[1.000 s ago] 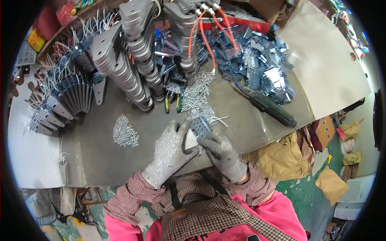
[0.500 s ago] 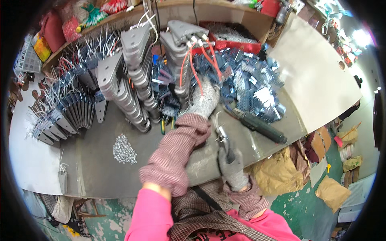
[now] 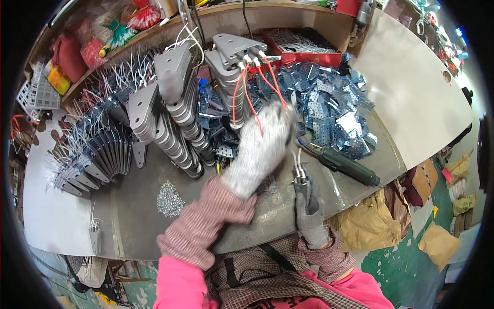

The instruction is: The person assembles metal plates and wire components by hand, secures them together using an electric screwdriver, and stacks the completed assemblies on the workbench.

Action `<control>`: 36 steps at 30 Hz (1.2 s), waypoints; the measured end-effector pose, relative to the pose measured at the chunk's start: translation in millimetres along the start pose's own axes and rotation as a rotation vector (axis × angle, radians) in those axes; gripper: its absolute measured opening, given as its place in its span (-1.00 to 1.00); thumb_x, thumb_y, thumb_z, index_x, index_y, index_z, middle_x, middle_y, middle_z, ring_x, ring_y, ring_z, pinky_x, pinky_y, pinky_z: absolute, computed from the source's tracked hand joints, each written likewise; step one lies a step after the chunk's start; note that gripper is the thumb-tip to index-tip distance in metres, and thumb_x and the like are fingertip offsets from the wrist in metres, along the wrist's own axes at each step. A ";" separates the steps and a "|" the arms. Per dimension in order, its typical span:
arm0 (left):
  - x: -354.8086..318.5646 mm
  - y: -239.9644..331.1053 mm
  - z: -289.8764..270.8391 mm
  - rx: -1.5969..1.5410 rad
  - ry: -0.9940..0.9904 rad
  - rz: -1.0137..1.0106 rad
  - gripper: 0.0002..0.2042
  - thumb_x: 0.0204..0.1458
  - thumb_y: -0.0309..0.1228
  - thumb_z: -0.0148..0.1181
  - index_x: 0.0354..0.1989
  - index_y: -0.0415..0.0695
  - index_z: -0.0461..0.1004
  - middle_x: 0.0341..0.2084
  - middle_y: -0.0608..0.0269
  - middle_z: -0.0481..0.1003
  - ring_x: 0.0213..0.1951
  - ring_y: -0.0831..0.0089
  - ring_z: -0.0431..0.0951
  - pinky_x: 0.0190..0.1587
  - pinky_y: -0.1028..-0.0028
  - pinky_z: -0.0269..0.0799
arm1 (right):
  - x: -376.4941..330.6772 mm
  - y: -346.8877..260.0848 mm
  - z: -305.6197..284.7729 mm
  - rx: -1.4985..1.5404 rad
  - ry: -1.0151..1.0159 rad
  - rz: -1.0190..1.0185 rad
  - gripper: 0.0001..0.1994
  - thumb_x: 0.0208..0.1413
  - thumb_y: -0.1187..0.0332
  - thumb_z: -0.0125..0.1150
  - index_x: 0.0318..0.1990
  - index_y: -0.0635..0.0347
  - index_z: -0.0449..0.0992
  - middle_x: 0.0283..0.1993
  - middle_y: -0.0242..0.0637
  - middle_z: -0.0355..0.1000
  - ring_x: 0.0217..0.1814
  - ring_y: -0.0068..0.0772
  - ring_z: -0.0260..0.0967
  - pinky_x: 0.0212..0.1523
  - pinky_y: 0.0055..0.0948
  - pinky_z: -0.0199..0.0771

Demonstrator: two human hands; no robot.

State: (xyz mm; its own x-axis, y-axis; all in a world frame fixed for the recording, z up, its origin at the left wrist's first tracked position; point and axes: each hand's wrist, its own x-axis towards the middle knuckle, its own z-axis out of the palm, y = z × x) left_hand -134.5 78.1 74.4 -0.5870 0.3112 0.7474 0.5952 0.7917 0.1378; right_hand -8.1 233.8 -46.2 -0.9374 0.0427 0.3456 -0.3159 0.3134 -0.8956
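Observation:
My left hand (image 3: 260, 147), in a grey knit glove, reaches forward over the bench to the pile of blue perforated metal plates (image 3: 329, 105), just under the red wires (image 3: 247, 87) hanging from a stack of grey metal brackets (image 3: 231, 56). Motion blur hides whether its fingers grip anything. My right hand (image 3: 310, 213), also gloved, stays close to my body and holds a grey metal bracket (image 3: 303, 183) with two white wires sticking up from it.
Rows of grey triangular brackets (image 3: 170, 118) lean in stacks across the bench. A heap of small silver screws (image 3: 170, 198) lies at front left. A dark green power screwdriver (image 3: 342, 162) lies right of my hands. Wired brackets (image 3: 87, 159) fan out at left.
My left hand left the bracket near my body and stretched forward to the blue plates. My right hand kept the bracket and turned it more upright.

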 end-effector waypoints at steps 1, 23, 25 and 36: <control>-14.6 13.9 -19.8 0.098 0.017 0.106 -0.74 -0.01 -0.34 0.26 -0.14 -0.10 0.45 -0.33 0.14 0.46 -0.27 0.14 0.53 -0.36 0.24 0.45 | -2.6 5.2 -5.1 -0.007 0.003 0.019 -0.52 0.21 0.64 -0.03 0.30 0.42 0.14 0.31 0.08 0.21 0.32 -0.11 0.26 0.23 -0.37 0.30; -158.1 13.1 -121.8 -1.123 -0.332 -1.033 -0.76 0.12 -0.48 0.20 -0.10 -0.20 0.31 -0.26 0.29 0.38 -0.27 0.56 0.39 -0.18 0.44 0.42 | -4.9 -84.4 27.2 0.602 -0.557 0.651 -0.42 0.10 0.40 0.01 0.33 0.31 0.22 0.09 -0.21 0.43 0.07 -0.47 0.35 0.11 -0.49 0.32; -159.6 13.7 -126.1 -0.659 -0.284 -0.794 -0.75 0.10 -0.48 0.21 -0.10 -0.21 0.33 -0.26 0.22 0.39 -0.27 0.49 0.42 -0.16 0.43 0.42 | -8.7 -90.1 33.1 0.581 -0.580 0.712 -0.41 0.10 0.42 0.02 0.33 0.34 0.20 0.15 -0.21 0.39 0.16 -0.47 0.30 0.19 -0.51 0.25; -189.3 3.3 -119.3 -0.665 -0.239 -0.823 -0.69 0.05 -0.47 0.25 -0.04 -0.17 0.37 -0.27 0.10 0.48 -0.31 0.36 0.50 -0.23 0.39 0.44 | -16.8 -87.3 49.7 0.587 -0.631 0.586 -0.36 0.05 0.36 0.03 0.35 0.34 0.18 0.17 -0.15 0.38 0.18 -0.42 0.28 0.22 -0.47 0.22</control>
State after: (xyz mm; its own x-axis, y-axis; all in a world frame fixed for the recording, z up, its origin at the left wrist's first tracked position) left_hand 44.1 -40.9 10.9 -0.9912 -0.0337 0.1281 0.1055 0.3837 0.9174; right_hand 27.9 158.6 12.2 -0.8198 -0.5176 -0.2451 0.3502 -0.1145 -0.9296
